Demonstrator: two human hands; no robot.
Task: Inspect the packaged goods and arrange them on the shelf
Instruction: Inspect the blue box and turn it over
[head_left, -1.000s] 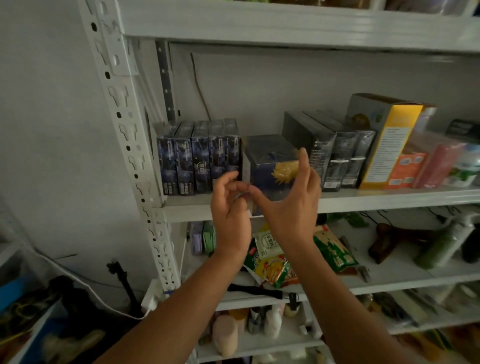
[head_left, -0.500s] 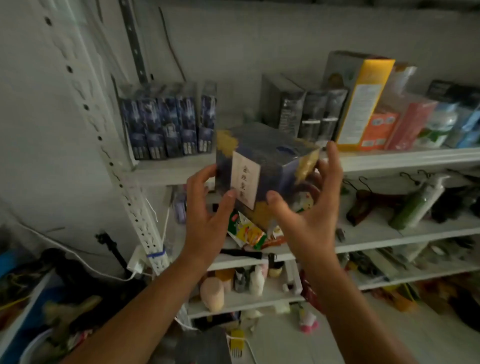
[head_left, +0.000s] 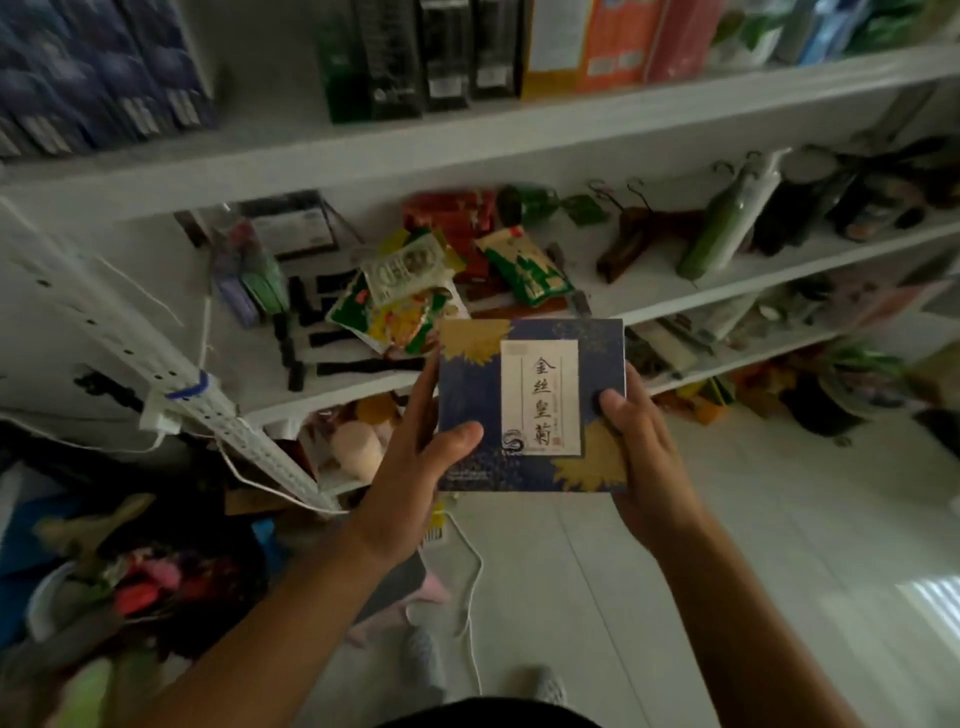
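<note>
Gripping a dark blue box (head_left: 530, 405) at centre frame: left hand (head_left: 410, 467) curled round its left edge, right hand (head_left: 649, 457) round its right, thumbs on the face (white label, gold flowers). Held in front of the white shelf (head_left: 467, 140), off its boards. Behind, snack packets (head_left: 410, 306) heaped mid-shelf; green bottle (head_left: 722, 228) at upper right.

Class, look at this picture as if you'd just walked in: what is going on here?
A person at white shelving holds a blue box with gold flowers in both hands, its label facing them, seemingly inspecting it. The left hand grips its left edge, the right hand its right edge, thumbs on the front. It is not on a shelf yet; snack packets lie on the shelf behind it.
</note>
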